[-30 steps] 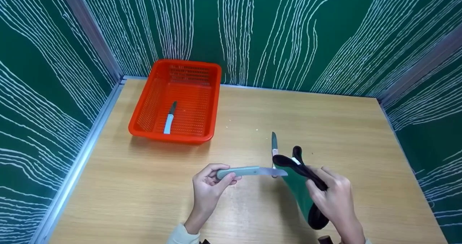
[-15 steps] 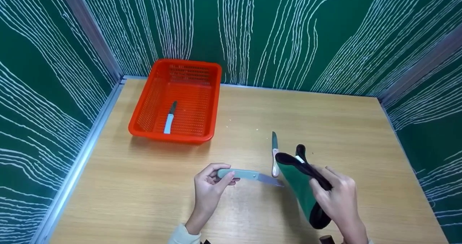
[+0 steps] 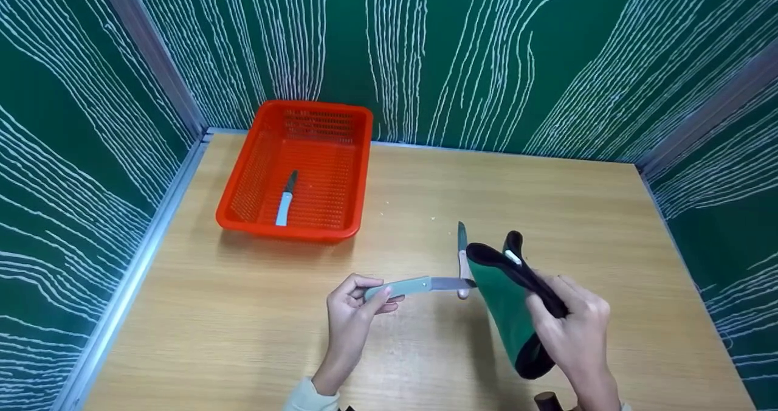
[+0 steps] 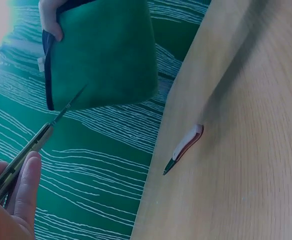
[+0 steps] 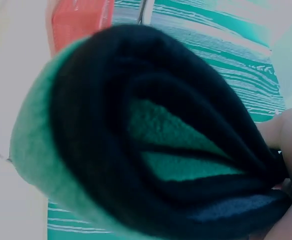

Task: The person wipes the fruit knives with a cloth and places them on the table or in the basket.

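Observation:
My left hand (image 3: 349,323) pinches the pale green handle of a fruit knife (image 3: 406,287) between thumb and fingers. Its blade points right, the tip right at the edge of a green cloth with black edging (image 3: 507,307). That cloth hangs folded from my right hand (image 3: 574,329), which grips its black border. In the right wrist view the cloth (image 5: 33,145) bulges in loops and fills much of the picture. Behind the held blade, a second knife with a pinkish-white handle (image 3: 464,264) lies on the table. From the left wrist, the held knife (image 4: 31,147) overlaps the cloth's lower corner.
A red plastic basket (image 3: 360,216) stands at the back left, with a light-blue-handled knife (image 3: 284,209) lying inside. Green panels with white wavy lines (image 3: 346,46) enclose the wooden table (image 3: 547,198) at the back and sides. Small white specks dot the tabletop.
The cloth has shifted slightly right with my right hand. The held knife's blade dipped half a second ago and is now raised again, its tip at the cloth's edge.

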`<state>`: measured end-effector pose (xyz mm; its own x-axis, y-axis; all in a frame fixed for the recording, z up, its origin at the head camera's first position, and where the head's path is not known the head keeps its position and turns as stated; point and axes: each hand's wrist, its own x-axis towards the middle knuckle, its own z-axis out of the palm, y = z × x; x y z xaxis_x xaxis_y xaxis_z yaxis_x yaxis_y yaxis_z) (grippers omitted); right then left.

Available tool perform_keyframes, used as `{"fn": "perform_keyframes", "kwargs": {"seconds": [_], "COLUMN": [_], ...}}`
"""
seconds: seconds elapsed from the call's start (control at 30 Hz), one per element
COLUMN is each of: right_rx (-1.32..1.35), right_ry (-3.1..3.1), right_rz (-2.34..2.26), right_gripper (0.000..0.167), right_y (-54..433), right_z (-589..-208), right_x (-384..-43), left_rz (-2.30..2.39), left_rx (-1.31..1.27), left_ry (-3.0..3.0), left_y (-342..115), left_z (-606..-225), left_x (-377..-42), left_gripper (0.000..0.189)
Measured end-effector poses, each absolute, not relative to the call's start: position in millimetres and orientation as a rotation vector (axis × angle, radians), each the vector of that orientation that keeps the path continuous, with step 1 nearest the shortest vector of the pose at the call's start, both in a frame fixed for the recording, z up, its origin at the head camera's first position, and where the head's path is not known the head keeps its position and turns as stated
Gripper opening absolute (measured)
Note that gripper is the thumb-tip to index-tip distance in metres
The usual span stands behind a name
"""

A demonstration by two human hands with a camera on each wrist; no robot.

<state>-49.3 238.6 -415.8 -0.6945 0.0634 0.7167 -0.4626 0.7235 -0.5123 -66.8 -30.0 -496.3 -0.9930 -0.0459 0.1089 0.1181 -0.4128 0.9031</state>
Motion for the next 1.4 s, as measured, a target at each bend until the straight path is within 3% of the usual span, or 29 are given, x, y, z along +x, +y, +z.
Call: {"fn": "perform_keyframes", "kwargs": {"seconds": [0.27,0.7,1.03,1.4], "right_rx": [0.356,0.679,0.665,0.552], "right_ry": [-2.163,-2.303,-2.427,-2.461], "right_rz": [0.949,0.925,0.593,0.561], "right_gripper": [0.022,0.040,0.038,0.037], "right_y": [220.9,183.3,182.6,193.6], "right_z": [-421.3,-447.3,-452.2,-458.6], "right_x": [-51.9,-51.3,-50.8,-50.2], "left_rz": [-2.683,-2.801,-2.822,-2.825], "left_rx": [-0.031,-0.086,-0.119,-0.112], "left_ry": [-1.648,-1.664,-1.649,-1.604], "left_y": [-27.1,-29.2,-32.5,-35.9], "left_z": [-492.3,-489.1,-492.7,-492.2], "left_x": [-66.0,-67.5,-68.5,-68.0], "left_gripper": [0.023,0.023,0.023,0.023]}}
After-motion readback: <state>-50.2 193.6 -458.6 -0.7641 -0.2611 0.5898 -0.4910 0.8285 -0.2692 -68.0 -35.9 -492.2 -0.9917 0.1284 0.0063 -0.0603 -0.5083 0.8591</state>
